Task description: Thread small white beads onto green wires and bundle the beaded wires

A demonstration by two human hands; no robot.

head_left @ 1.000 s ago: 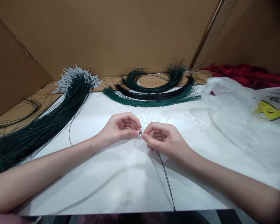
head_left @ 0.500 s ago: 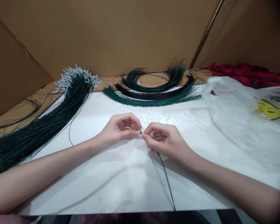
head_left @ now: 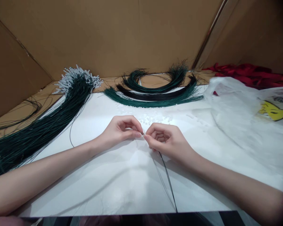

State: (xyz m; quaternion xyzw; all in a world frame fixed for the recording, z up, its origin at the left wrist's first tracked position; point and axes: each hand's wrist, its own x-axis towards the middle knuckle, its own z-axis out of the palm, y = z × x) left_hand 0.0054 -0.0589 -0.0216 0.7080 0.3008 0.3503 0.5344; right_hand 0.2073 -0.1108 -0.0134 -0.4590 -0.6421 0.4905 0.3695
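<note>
Over the middle of the white board, my left hand (head_left: 124,128) and my right hand (head_left: 166,138) meet almost fingertip to fingertip. Thin dark wires (head_left: 168,177) run from under my right hand down to the board's front edge. My right thumb and index finger pinch them close to their tip. At that tip, my left thumb and index finger are closed as well, with a bit of dark end between the hands. Whether a bead sits there is too small to tell. Small white beads (head_left: 153,119) lie scattered just behind my fingers.
A thick bundle of dark green wires (head_left: 54,116) with white beaded ends (head_left: 76,78) lies at left. Curved green and black wire bundles (head_left: 155,97) lie at the back. Right are a clear plastic bag (head_left: 238,116) and red ribbon (head_left: 250,73). Cardboard walls (head_left: 132,34) enclose the board (head_left: 103,188).
The fingertips of my left hand have shifted very slightly against the wire tip. My right hand keeps nearly the same place and pinch. Everything else lies as before.
</note>
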